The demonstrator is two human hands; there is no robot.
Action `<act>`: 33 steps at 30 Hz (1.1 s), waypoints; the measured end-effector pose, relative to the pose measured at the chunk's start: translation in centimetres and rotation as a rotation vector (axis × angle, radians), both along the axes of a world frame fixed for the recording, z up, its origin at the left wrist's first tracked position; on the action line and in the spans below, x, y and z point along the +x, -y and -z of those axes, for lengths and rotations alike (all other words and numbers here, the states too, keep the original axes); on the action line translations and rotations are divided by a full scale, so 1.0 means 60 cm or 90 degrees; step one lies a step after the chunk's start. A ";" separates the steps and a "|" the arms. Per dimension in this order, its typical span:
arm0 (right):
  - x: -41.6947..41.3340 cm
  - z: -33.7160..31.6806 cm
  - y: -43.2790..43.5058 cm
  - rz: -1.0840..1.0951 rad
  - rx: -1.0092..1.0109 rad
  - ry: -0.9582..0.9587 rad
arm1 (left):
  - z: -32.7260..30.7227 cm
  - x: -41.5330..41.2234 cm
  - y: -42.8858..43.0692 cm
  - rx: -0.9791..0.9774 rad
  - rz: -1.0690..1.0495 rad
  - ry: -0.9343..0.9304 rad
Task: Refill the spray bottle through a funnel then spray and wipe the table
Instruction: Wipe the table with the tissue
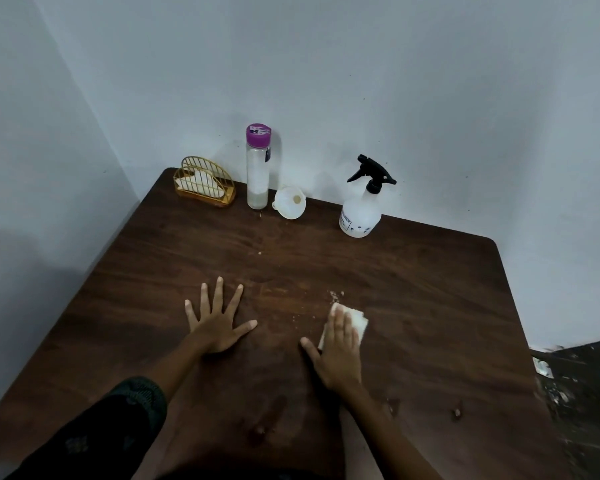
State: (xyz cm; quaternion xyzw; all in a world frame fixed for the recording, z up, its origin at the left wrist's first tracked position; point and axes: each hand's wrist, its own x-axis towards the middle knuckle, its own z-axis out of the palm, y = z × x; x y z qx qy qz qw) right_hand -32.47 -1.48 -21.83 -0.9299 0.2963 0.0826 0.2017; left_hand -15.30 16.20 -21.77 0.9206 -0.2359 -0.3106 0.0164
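Seems into wiping. Far on the table: spray bottle capped at right, funnel lying left of it. Near: right hand pressing a white wipe under straight fingers; left hand splayed flat, empty. To clear yet: crumbs beyond the wipe.

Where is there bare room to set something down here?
The right side, between the spray bottle and the right hand pressing the cloth, is bare; so is the middle, beyond the left hand. The back left corner is crowded: napkin holder, purple-capped bottle, funnel.

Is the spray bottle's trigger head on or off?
On: the black trigger head sits atop the spray bottle, which stands upright on the table.
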 end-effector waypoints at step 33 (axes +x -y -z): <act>-0.019 0.024 0.089 -0.095 -0.069 -0.025 | -0.001 0.071 -0.057 -0.030 0.120 0.060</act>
